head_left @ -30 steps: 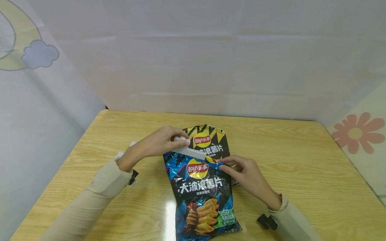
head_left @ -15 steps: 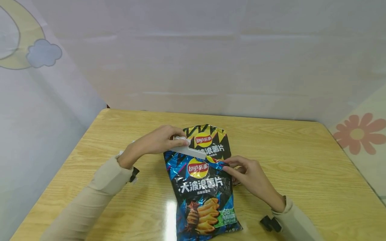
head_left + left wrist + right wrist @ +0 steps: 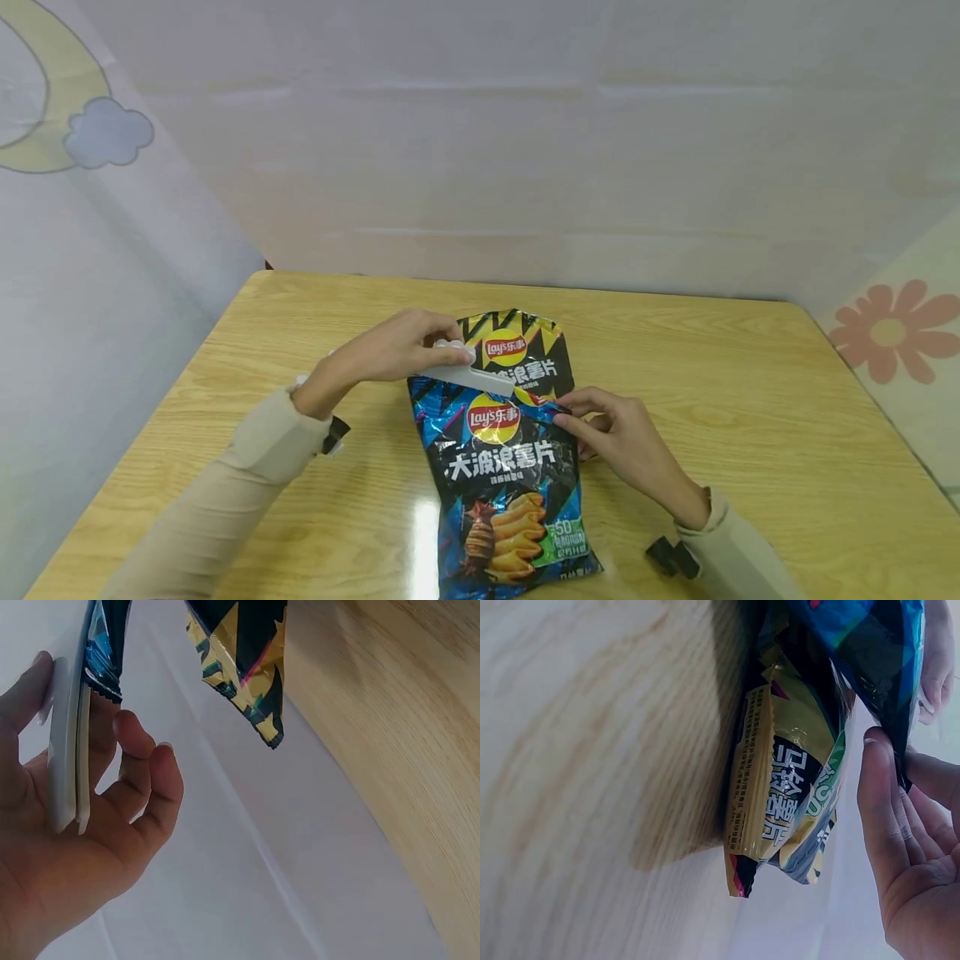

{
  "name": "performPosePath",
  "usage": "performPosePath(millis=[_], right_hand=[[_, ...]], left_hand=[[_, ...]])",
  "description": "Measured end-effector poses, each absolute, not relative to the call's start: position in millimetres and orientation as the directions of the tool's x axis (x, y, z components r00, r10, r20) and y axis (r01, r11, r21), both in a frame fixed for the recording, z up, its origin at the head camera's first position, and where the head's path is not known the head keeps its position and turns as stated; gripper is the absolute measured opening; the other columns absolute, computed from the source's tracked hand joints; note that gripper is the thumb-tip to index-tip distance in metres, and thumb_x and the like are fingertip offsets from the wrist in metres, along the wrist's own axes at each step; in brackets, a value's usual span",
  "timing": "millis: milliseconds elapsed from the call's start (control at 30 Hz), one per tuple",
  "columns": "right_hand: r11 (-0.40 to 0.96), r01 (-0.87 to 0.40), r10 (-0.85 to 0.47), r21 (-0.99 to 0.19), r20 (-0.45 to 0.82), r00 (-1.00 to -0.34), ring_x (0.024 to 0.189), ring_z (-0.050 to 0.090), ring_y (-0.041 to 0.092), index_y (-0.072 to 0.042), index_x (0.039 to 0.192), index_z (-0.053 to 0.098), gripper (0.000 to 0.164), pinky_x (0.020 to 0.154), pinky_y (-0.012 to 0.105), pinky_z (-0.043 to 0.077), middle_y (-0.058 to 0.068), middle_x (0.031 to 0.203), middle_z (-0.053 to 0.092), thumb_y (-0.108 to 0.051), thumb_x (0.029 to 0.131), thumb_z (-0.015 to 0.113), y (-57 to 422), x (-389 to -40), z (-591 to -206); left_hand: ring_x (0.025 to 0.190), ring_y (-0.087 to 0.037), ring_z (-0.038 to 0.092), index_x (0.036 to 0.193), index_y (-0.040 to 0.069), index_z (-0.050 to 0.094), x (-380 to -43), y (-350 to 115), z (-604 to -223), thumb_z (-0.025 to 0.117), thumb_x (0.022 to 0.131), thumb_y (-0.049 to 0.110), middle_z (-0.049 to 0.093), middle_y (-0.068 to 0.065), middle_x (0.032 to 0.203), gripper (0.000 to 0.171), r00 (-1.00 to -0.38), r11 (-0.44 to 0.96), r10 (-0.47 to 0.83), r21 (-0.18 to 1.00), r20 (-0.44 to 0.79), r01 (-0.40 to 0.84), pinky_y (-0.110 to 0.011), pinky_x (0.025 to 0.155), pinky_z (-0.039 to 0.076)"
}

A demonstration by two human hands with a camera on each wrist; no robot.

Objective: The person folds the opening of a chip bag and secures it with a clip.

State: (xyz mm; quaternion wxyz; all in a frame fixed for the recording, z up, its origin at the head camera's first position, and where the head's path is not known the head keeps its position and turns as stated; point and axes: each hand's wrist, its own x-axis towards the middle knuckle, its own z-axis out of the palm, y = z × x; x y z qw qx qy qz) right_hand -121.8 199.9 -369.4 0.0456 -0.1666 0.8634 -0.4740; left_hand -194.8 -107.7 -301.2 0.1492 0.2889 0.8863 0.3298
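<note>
In the head view a blue-and-black chip bag (image 3: 502, 458) lies over a yellow-and-black chip bag (image 3: 525, 337), covering its lower part. My left hand (image 3: 405, 346) pinches a long white bag clip (image 3: 480, 379) between thumb and fingers at the blue bag's upper left edge. The left wrist view has a corner of the blue bag (image 3: 105, 656) between the clip's two white strips (image 3: 67, 757). At the top right corner of the blue bag, my right hand (image 3: 630, 442) pinches the foil between thumb and fingers.
Both bags are on a light wooden table (image 3: 712, 375). A pale cloth backdrop (image 3: 480, 167) rises behind the table's far edge. In the right wrist view, the yellow bag (image 3: 780, 802) stands out from under the blue one.
The head view shifts slightly. The right hand moves a little to the right with the bag's corner; the left hand keeps its hold on the clip, almost still.
</note>
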Motion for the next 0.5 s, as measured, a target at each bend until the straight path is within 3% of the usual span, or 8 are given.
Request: performPosePath(millis=[500], right_hand=[[0.458,-0.260,-0.342,-0.850,0.101,-0.934,0.058,0.067,0.004,-0.003,0.108,0.070,0.019,0.053,0.026,0.057,0.013,0.095,0.075,-0.011,0.092,0.070,194.4,-121.5,-370.2]], left_hand=[[0.073,-0.013,0.058,0.096,0.014,0.069,-189.5,-100.9,-298.3,0.065,0.097,0.031,0.072,-0.001,0.090,0.017,-0.786,0.609,0.616,0.663,-0.048,0.436,-0.026,0.065,0.046]])
